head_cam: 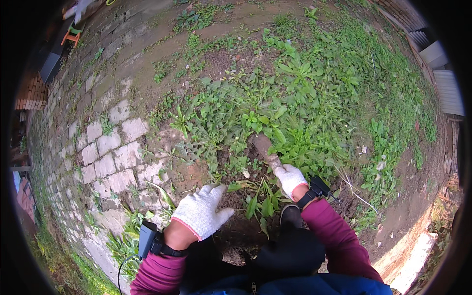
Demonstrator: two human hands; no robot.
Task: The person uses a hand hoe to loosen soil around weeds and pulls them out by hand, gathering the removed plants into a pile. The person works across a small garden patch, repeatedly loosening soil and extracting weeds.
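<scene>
My right hand (290,180), in a white knit glove, grips a soil-caked hand trowel (263,145). The trowel's blade points away from me into leafy weeds (254,121), and its tip is hidden among soil and leaves. My left hand (204,210), gloved alike, is held over the ground with the thumb apart from the fingers and nothing visible in it. Between my hands, loose long-leaved plants (263,201) lie on dark, broken soil (230,201). The toe of my shoe (290,214) is just below my right hand.
Worn brick paving (107,166) with weeds in its joints spreads to the left. Dense greenery (354,92) covers the ground ahead and right. Dry stalks (356,190) lie right of my right hand. A small orange and green stool (72,35) stands far left; a pale slab (415,263) lies at lower right.
</scene>
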